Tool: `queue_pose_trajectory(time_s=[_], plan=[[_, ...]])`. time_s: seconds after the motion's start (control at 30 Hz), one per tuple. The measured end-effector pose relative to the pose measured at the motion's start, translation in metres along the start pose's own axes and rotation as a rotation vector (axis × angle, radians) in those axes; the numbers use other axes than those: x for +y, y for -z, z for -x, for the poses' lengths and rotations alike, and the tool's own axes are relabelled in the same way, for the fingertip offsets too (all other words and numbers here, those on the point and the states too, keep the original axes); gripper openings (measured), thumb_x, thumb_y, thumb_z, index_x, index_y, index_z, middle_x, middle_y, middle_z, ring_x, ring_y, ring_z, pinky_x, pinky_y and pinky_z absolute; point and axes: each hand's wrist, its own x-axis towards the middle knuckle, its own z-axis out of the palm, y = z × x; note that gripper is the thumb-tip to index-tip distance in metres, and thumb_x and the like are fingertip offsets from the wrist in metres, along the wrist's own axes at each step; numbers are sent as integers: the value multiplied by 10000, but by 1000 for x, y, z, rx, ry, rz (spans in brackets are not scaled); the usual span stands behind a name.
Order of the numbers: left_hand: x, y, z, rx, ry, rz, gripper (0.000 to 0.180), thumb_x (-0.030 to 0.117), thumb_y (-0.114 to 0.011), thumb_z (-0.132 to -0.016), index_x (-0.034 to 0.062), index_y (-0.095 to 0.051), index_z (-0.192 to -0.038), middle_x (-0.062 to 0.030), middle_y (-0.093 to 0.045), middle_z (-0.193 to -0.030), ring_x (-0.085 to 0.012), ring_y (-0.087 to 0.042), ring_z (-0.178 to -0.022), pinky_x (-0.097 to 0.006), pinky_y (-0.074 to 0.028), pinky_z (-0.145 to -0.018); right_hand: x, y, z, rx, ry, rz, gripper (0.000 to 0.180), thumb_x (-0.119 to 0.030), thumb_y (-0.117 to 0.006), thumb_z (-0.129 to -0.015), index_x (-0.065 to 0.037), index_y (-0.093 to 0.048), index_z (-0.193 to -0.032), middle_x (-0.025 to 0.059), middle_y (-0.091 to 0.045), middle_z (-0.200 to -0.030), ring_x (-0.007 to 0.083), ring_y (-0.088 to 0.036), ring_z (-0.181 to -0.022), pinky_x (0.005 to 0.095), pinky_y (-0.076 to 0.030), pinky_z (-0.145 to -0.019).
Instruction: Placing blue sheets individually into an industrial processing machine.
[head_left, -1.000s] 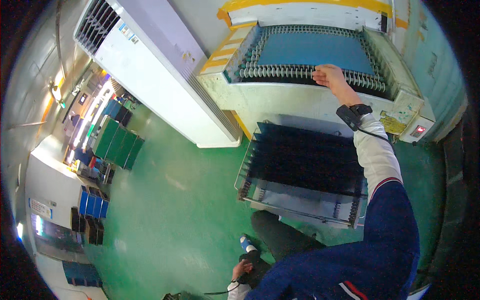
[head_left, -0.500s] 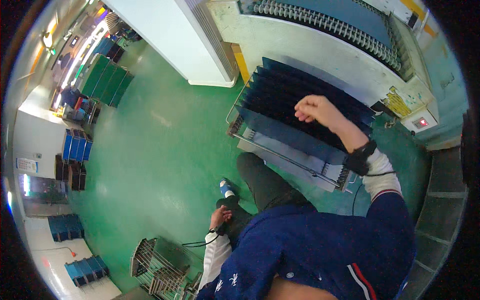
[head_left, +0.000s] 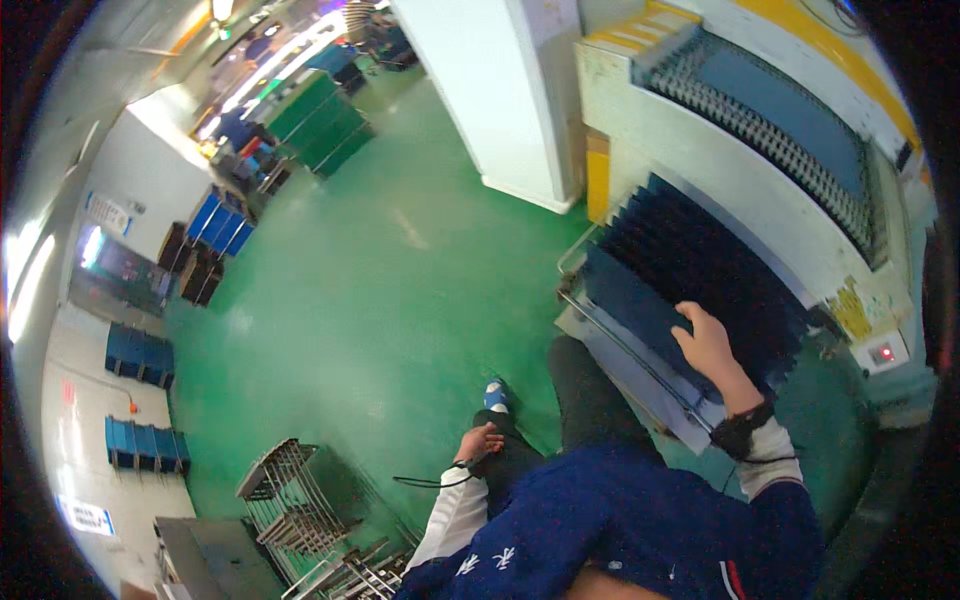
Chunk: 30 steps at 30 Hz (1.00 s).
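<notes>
My right hand (head_left: 706,342) hangs over the near side of a rack of upright dark blue panels (head_left: 705,262), thumb and fingers apart, nothing held. I cannot tell whether its fingertips touch the nearest panel. The panels stand close together in several rows on a low frame with a metal bar (head_left: 640,362) along its near side. Beside my leg, my left hand (head_left: 481,443) hangs with loose fingers and holds nothing. Each wrist wears a dark band; a thin black cord trails from the left one.
A roller-conveyor machine (head_left: 745,150) stands behind the rack, a blue sheet on its rollers. Left of it rises a white pillar (head_left: 515,110). Empty metal racks (head_left: 300,510) stand at the lower left. Blue panel racks (head_left: 140,355) line the left wall; a green rack (head_left: 318,122) stands farther off.
My view has swung left, so the rack and machine appear farther right and lower. My right hand's fingers, curled before, have opened out. My left hand still hangs by my leg.
</notes>
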Motion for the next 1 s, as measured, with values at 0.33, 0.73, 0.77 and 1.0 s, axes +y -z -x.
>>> queue_pose_trajectory(time_s=[0.33,0.73,0.77,1.0], plan=[[4,-7,15,29,-18,27,421,300,-486,-814,-11,-407,-1086,-200,-563,-859,-260,-566,-672,-314,-468,-584,20,-15,-9,-252,-211,391,272,-168,-555,-711,24,-502,-896,195,-551,-886,340,-523,-843,401,-412,-722],[-1,-4,10,56,-16,61,356,259,-483,-818,3,-426,-1058,-200,-560,-854,-254,-565,-670,-309,-478,-566,26,-24,-13,-229,-248,382,285,-181,-565,-700,6,-546,-914,197,-550,-899,337,-515,-869,397,-409,-744],[-2,-5,9,51,-7,72,350,260,-482,-818,6,-427,-1051,-199,-560,-856,-255,-565,-670,-310,-479,-567,27,-21,-13,-228,-234,375,278,-187,-561,-709,1,-542,-912,191,-550,-903,331,-517,-870,395,-414,-740],[-9,6,-4,50,31,61,341,270,-482,-815,15,-428,-1035,-193,-560,-867,-259,-566,-681,-312,-482,-578,22,-23,-13,-231,-248,402,275,-214,-554,-723,-18,-545,-916,164,-556,-908,316,-524,-868,394,-423,-726]])
